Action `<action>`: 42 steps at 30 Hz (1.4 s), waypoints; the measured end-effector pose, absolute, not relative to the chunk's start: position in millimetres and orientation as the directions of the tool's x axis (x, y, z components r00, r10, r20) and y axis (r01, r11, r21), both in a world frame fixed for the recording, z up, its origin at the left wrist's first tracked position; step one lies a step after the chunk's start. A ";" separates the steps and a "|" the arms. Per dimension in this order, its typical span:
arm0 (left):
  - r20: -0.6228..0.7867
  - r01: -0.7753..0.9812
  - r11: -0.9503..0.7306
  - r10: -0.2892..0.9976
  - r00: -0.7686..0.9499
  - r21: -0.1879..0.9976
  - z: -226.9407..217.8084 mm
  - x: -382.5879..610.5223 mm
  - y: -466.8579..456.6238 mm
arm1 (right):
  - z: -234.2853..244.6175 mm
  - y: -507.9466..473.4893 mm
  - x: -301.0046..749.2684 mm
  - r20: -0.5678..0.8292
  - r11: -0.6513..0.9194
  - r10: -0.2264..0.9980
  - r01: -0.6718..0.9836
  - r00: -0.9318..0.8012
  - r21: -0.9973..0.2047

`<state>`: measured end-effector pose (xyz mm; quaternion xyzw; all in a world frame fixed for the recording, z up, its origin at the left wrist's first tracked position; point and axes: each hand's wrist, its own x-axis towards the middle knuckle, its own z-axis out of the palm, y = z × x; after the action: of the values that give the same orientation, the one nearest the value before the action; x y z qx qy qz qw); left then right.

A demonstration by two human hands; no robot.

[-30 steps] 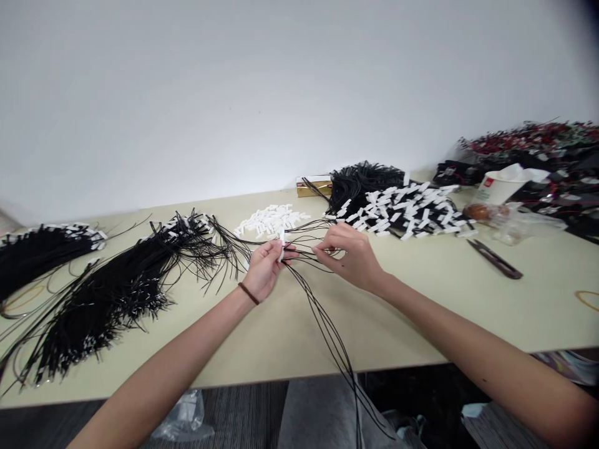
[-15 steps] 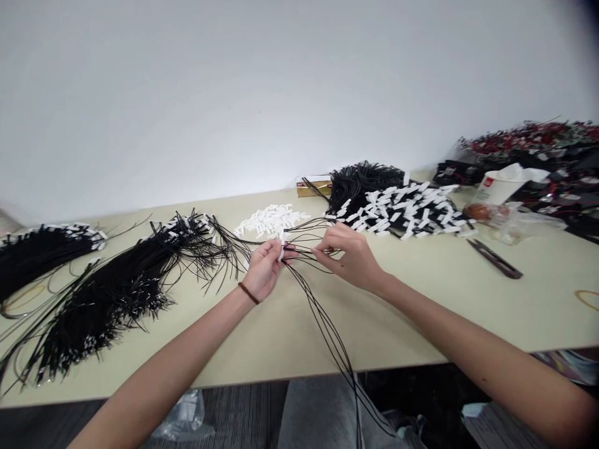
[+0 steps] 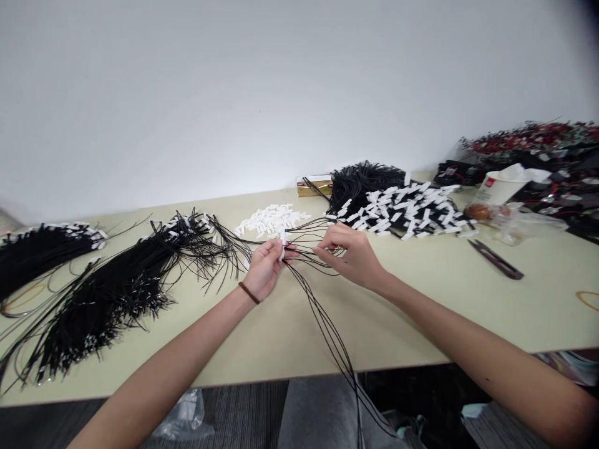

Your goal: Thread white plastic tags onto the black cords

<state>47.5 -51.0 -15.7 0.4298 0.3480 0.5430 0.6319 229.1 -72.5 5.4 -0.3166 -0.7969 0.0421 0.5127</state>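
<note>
Little has changed over the last second: at the frame's centre, the left hand [image 3: 264, 267] pinches a white connector [image 3: 282, 244]; the right hand [image 3: 350, 254], fingertips together, seems to pinch black wires [image 3: 306, 252]. Progress looks slight.

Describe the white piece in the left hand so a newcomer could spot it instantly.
Over the pale table, find the left hand, with a brown band at its wrist. A small white piece stands upright at its fingertips. Unlike the loose white pieces heaped behind, this one is held.
</note>
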 end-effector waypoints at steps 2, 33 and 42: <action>0.029 -0.387 0.039 0.986 0.166 0.921 -15.3 47.6 -51.1 | 5.4 -72.6 229.0 0.790 0.795 0.549 0.461 -0.273 -0.393; 0.053 -0.380 0.030 0.977 0.205 0.925 -16.6 46.3 -52.3 | 2.7 -72.6 225.8 0.733 0.726 0.643 0.481 -0.221 -0.492; 0.057 -0.385 0.029 0.976 0.210 0.922 -16.2 47.9 -53.9 | 1.9 -70.1 227.5 0.702 0.700 0.683 0.455 -0.201 -0.551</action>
<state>47.9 -53.9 -16.2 0.4469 0.3307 0.5347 0.6364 227.5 -70.1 1.9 -0.3711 -0.7669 0.1116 0.5116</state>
